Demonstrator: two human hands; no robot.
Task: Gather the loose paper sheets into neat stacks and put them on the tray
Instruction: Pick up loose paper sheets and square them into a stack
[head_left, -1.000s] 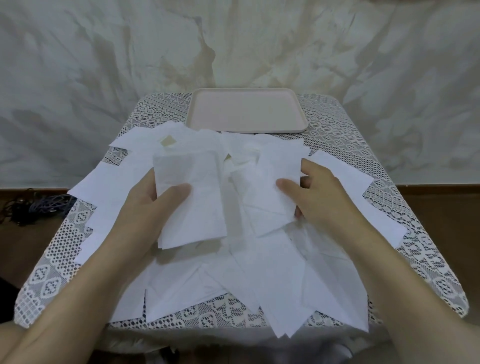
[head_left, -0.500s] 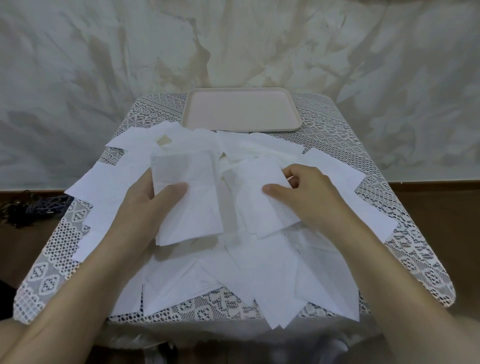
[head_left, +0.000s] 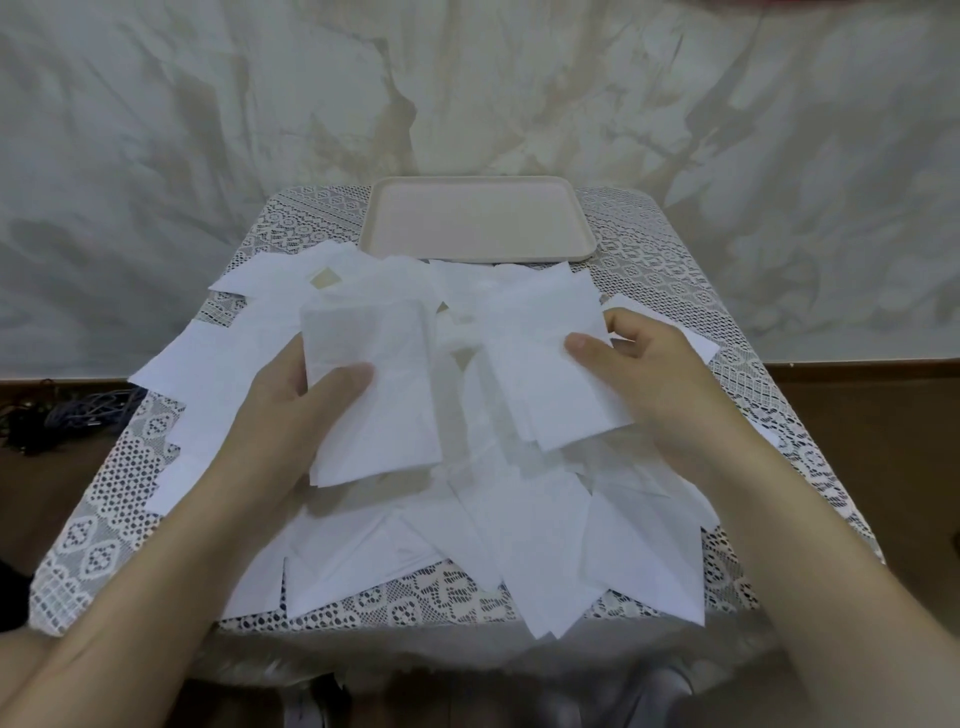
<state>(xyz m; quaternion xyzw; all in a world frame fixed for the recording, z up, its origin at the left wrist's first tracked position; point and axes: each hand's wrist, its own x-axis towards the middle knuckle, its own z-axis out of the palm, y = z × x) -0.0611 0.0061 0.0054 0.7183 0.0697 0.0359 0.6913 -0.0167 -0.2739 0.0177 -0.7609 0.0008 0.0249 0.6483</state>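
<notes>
Paper sheets lie scattered mid-frame, short of the bare tray at upper centre. The left grip pinches a small stack, thumb on top; the right grip pinches one sheet. Best to square its edges against the stack before laying it on. A lace-covered bench stands before a mottled wall.

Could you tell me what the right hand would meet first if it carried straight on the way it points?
Probably the loose sheets heaped ahead and to its left, before the tray. The right hand holds a sheet above the pile, so depth is unclear.
</notes>
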